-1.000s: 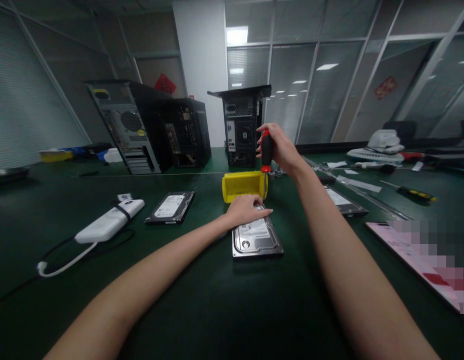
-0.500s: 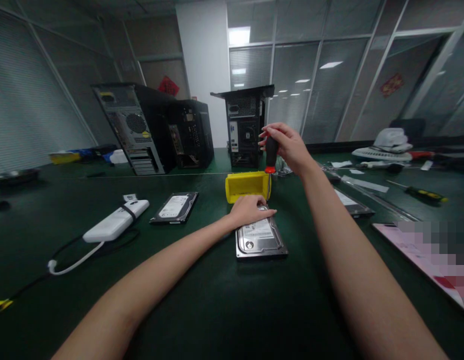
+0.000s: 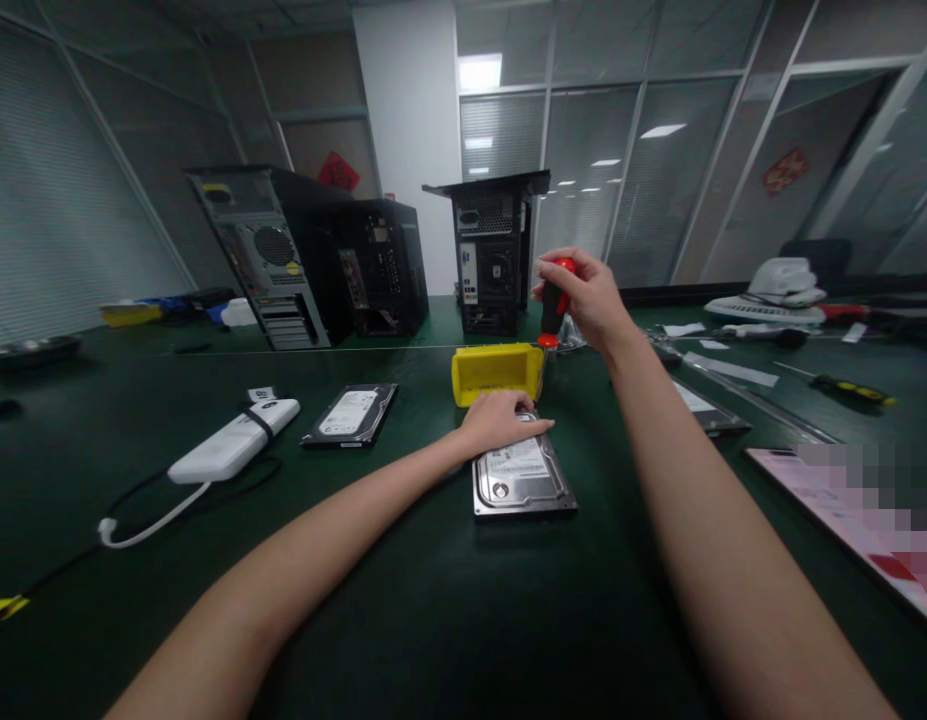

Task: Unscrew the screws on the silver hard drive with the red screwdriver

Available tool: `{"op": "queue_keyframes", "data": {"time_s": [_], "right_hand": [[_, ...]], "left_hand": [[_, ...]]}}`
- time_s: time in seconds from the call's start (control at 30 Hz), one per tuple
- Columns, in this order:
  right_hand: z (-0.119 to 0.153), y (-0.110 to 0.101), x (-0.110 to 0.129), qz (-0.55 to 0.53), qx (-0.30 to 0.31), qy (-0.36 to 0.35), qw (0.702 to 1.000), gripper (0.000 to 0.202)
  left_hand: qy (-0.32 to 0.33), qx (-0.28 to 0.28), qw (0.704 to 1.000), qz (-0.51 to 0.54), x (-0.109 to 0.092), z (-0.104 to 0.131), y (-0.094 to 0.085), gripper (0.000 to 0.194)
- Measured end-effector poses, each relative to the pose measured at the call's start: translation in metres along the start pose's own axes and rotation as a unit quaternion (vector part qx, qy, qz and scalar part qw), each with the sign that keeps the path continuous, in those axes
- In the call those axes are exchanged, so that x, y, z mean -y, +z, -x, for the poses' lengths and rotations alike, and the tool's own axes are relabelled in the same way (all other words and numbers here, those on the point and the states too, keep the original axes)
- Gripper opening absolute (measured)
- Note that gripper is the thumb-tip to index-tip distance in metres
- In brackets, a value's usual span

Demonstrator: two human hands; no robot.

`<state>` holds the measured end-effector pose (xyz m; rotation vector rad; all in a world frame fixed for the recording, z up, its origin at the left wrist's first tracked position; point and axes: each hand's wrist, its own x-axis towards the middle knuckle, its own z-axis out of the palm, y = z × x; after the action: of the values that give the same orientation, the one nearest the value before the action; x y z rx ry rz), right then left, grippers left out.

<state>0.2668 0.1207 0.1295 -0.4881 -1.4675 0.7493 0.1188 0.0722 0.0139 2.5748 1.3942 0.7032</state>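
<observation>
A silver hard drive (image 3: 519, 478) lies flat on the dark green table, its label side up. My left hand (image 3: 497, 420) rests over its far end, with the fingers wrapped on it and the thumb stretched toward the right. Above and to the right, my right hand (image 3: 587, 290) grips a black and red screwdriver (image 3: 554, 308) by the handle. The screwdriver points down, slightly tilted, and its tip is hidden near the drive's far right side. Just behind the drive stands an open yellow bin (image 3: 495, 372).
Another hard drive (image 3: 352, 414) and a white power strip (image 3: 234, 440) lie to the left. Computer cases (image 3: 493, 255) stand behind. On the right are a third drive (image 3: 707, 408), a green-yellow screwdriver (image 3: 851, 388) and a pink flat object (image 3: 830, 510).
My right hand has shifted a little to the right, and the screwdriver now leans, with its red top showing. My left hand has stayed on the drive.
</observation>
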Motion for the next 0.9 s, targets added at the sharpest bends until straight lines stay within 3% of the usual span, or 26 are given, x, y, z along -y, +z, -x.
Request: {"op": "queue_keyframes", "data": {"time_s": [0.27, 0.5, 0.63, 0.9], "right_hand": [[0.0006, 0.0045, 0.0013, -0.003, 0.01, 0.016, 1.0, 0.031], [-0.0004, 0.0067, 0.0041, -0.062, 0.033, 0.087, 0.994, 0.035], [-0.0006, 0.0063, 0.002, -0.059, 0.049, 0.077, 0.994, 0.026], [0.0012, 0.0082, 0.0046, -0.053, 0.064, 0.08, 0.993, 0.034]], "left_hand": [[-0.003, 0.005, 1.0, -0.003, -0.0009, 0.0008, -0.0012, 0.046], [-0.004, 0.004, 1.0, -0.001, -0.0013, -0.0003, -0.0004, 0.046], [-0.003, 0.004, 1.0, -0.006, -0.0015, -0.0002, -0.0007, 0.046], [-0.006, 0.011, 1.0, -0.007, -0.0038, 0.0007, -0.0039, 0.046]]}}
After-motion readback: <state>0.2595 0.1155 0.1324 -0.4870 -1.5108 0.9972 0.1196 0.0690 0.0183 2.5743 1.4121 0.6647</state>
